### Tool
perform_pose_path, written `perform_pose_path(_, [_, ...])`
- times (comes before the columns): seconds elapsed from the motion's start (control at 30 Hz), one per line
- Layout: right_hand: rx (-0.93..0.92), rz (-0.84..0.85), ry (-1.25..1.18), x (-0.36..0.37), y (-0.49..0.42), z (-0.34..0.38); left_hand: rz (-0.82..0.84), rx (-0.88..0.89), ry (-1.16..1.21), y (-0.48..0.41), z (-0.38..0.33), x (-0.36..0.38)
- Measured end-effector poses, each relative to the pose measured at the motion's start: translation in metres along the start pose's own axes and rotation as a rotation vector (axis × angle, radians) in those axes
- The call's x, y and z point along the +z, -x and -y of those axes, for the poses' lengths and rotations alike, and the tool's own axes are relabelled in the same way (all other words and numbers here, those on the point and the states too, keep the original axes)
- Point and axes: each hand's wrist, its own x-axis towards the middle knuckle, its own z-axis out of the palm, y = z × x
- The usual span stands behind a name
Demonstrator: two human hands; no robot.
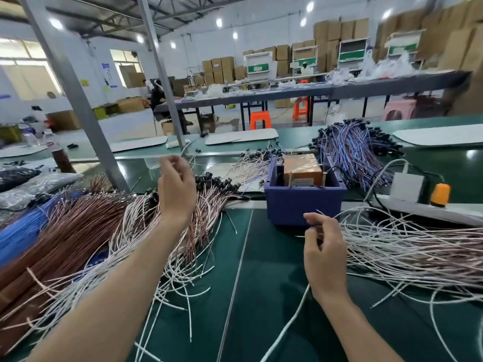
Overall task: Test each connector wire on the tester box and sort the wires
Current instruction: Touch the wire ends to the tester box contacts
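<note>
Fingers [312, 218] of right hand [324, 252] pinched white wire [339, 212]; left hand [176, 189] curled, grip unclear. Green mat [261, 262] open between left pile [104, 231], right pile [407, 252].

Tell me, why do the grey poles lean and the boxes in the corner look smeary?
Head view: the wide-angle lens tilts the grey metal post and smears the brown cardboard boxes at the right edge; the round ceiling lamps glare white, one mirrored on the shiny green tabletop.
</note>
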Motion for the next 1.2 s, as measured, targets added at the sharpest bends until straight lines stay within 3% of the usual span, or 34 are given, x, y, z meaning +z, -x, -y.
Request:
perform_pose_path(0.1, [0.093,0.039,-0.218,-0.009,0.001,0.011,0.133,0.290,0.144,0.035,-0.049,0.010])
perform_pose_path(0.23, [0.173,-0.004,-0.515,-0.028,-0.014,0.021,0.408,0.575,-0.108,0.111,-0.075,0.036])
perform_pose_path(0.37, [0.514,-0.036,-1.178,-0.052,-0.026,0.027,0.710,0.547,-0.267,0.160,-0.059,0.061])
perform_pose_path(0.53, [0.568,-0.179,-1.389,-0.071,-0.030,0.014,0.906,0.521,-0.308,0.156,-0.043,0.071])
perform_pose_path(0.63, [0.562,-0.222,-1.319,-0.079,-0.036,0.008,0.995,0.543,-0.380,0.133,-0.044,0.067])
perform_pose_path(0.73, [0.535,-0.208,-1.086,-0.080,-0.038,0.002,0.895,0.622,-0.582,0.093,-0.041,0.057])
perform_pose_path(0.9, [0.341,0.153,-0.397,-0.047,-0.017,0.004,0.676,0.963,-0.657,0.064,-0.061,0.062])
perform_pose_path(1.0, [0.228,0.298,-0.266,-0.030,-0.007,0.007,0.721,1.129,-0.607,0.070,-0.077,0.077])
perform_pose_path(1.07, [0.206,0.295,-0.230,-0.028,-0.006,0.009,0.677,1.228,-0.578,0.074,-0.082,0.084])
perform_pose_path(1.13, [0.195,0.234,-0.220,-0.031,-0.008,0.008,0.521,1.190,-0.532,0.081,-0.079,0.090])
perform_pose_path(1.2, [0.200,0.161,-0.259,-0.033,-0.010,0.004,0.373,0.940,-0.345,0.097,-0.073,0.090])
